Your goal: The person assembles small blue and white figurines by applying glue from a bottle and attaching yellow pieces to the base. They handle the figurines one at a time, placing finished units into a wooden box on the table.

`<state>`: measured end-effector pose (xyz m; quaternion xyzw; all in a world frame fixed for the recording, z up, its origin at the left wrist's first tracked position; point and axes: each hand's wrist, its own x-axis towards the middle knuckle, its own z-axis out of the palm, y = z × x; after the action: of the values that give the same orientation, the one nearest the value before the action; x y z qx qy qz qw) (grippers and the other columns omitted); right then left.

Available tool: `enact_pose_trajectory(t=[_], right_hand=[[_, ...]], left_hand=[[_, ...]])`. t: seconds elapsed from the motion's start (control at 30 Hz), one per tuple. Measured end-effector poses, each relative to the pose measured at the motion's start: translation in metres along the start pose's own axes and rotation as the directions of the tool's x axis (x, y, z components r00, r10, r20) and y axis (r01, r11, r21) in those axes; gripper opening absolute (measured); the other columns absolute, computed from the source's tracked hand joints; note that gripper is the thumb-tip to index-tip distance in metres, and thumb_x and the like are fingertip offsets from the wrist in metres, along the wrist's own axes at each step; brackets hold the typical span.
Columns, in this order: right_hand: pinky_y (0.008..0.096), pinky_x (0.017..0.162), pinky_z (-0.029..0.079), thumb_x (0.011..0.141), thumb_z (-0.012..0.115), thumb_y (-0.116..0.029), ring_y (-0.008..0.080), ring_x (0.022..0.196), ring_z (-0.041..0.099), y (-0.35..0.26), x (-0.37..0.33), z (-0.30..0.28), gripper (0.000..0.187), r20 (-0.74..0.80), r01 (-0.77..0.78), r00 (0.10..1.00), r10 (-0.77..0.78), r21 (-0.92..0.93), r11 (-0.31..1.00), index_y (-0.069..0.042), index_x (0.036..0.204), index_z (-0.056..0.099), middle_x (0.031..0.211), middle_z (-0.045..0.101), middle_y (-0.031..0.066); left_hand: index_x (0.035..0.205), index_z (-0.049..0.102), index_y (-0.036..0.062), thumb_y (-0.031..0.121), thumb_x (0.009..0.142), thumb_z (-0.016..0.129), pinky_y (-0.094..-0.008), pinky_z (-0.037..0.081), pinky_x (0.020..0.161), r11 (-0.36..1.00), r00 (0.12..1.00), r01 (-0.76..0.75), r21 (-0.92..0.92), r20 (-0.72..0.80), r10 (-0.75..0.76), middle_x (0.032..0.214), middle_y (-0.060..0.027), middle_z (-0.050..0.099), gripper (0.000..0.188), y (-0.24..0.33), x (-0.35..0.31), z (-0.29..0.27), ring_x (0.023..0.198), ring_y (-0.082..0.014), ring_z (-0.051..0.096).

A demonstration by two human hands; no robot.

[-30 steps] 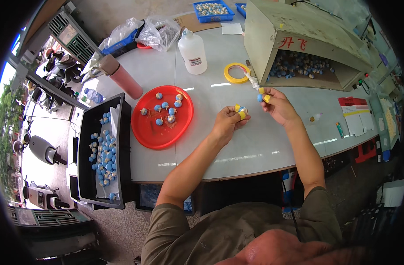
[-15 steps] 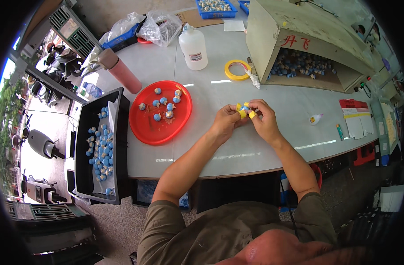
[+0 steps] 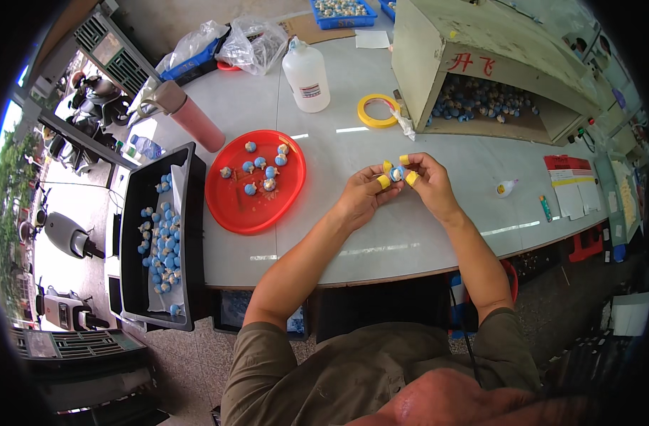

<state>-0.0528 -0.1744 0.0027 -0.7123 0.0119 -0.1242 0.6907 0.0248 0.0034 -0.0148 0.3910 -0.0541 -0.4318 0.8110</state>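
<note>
Yellow tape wraps the thumb and forefinger tips of both hands. Over the table, my left hand (image 3: 363,195) pinches a small blue-and-white figurine piece (image 3: 396,173) between closed fingertips. My right hand (image 3: 432,190) grips the same piece from the right, its thumb against it and its forefinger raised a little above; the fingers partly cover it. To the left, a red round plate (image 3: 228,206) carries several similar blue pieces with pale tops. Farther left, a black bin (image 3: 197,234) lined with white sheeting contains many more blue pieces.
Behind stand a clear plastic bottle (image 3: 307,74), a pink flask (image 3: 195,121) and a yellow tape roll (image 3: 363,113). An open-fronted box (image 3: 427,78) at the back right holds blue pieces. A small dropper bottle (image 3: 507,188), a green tube (image 3: 545,209) and red-topped papers (image 3: 573,186) lie rightward.
My right forefinger has lifted and spread from its thumb, leaving the small figurine piece more exposed. My left hand has stayed about the same. The whole view has shifted slightly.
</note>
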Motion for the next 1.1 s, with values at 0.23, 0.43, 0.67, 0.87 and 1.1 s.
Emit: enact_pose_trajectory(t=[0.23, 0.43, 0.67, 0.87, 1.1], right_hand=[[0.0253, 0.084, 0.051, 0.094, 0.065, -0.004, 0.0103, 0.093, 0.060, 0.011, 0.002, -0.001, 0.026, -0.011, 0.046, 0.999, -0.046, -0.027, 0.999, 0.001, 0.120, 0.060, 0.106, 0.065, 0.0067], [0.0240, 0.076, 0.048, 0.092, 0.066, -0.001, 0.0099, 0.090, 0.060, 0.018, 0.002, -0.001, 0.027, -0.029, 0.112, 0.993, -0.117, -0.143, 0.983, 0.000, 0.119, 0.061, 0.104, 0.068, 0.0050], [0.0229, 0.070, 0.046, 0.090, 0.067, 0.000, 0.0093, 0.085, 0.058, 0.008, 0.000, 0.003, 0.026, -0.036, 0.159, 0.984, -0.177, -0.289, 0.944, -0.001, 0.116, 0.062, 0.100, 0.069, 0.0033], [0.0230, 0.068, 0.045, 0.089, 0.067, 0.001, 0.0093, 0.084, 0.059, 0.008, 0.000, 0.003, 0.026, -0.038, 0.166, 0.982, -0.188, -0.318, 0.933, -0.001, 0.115, 0.063, 0.098, 0.070, 0.0035], [0.0233, 0.068, 0.045, 0.089, 0.068, 0.000, 0.0092, 0.086, 0.060, 0.012, 0.000, 0.007, 0.025, -0.034, 0.192, 0.975, -0.219, -0.359, 0.913, -0.001, 0.114, 0.063, 0.098, 0.069, 0.0035]], left_hand=[[0.124, 0.054, -0.0033, 0.004, 0.098, 0.061, -0.0312, 0.058, 0.093, 1.000, 1.000, -0.013, 0.024, 0.007, 0.013, 0.117, -0.0120, 0.064, 0.028, -0.002, 0.000, -0.002, 0.105, -0.0211, 0.068], [0.123, 0.055, -0.0045, 0.001, 0.097, 0.060, -0.0321, 0.059, 0.093, 0.998, 0.999, -0.035, 0.056, -0.011, 0.036, 0.117, -0.0127, 0.064, 0.026, -0.004, 0.001, -0.001, 0.104, -0.0228, 0.068], [0.124, 0.053, -0.0047, 0.002, 0.098, 0.060, -0.0354, 0.057, 0.099, 0.987, 0.997, -0.073, 0.146, -0.011, 0.075, 0.121, -0.0128, 0.061, 0.028, -0.007, 0.002, -0.002, 0.107, -0.0240, 0.066], [0.123, 0.054, -0.0057, -0.001, 0.097, 0.058, -0.0364, 0.057, 0.099, 0.971, 0.992, -0.123, 0.205, -0.009, 0.128, 0.120, -0.0142, 0.062, 0.027, -0.009, 0.001, -0.002, 0.105, -0.0246, 0.067], [0.122, 0.056, -0.0070, 0.000, 0.097, 0.057, -0.0357, 0.058, 0.097, 0.952, 0.987, -0.160, 0.261, 0.012, 0.163, 0.119, -0.0150, 0.064, 0.025, -0.009, -0.001, -0.006, 0.104, -0.0246, 0.068]])
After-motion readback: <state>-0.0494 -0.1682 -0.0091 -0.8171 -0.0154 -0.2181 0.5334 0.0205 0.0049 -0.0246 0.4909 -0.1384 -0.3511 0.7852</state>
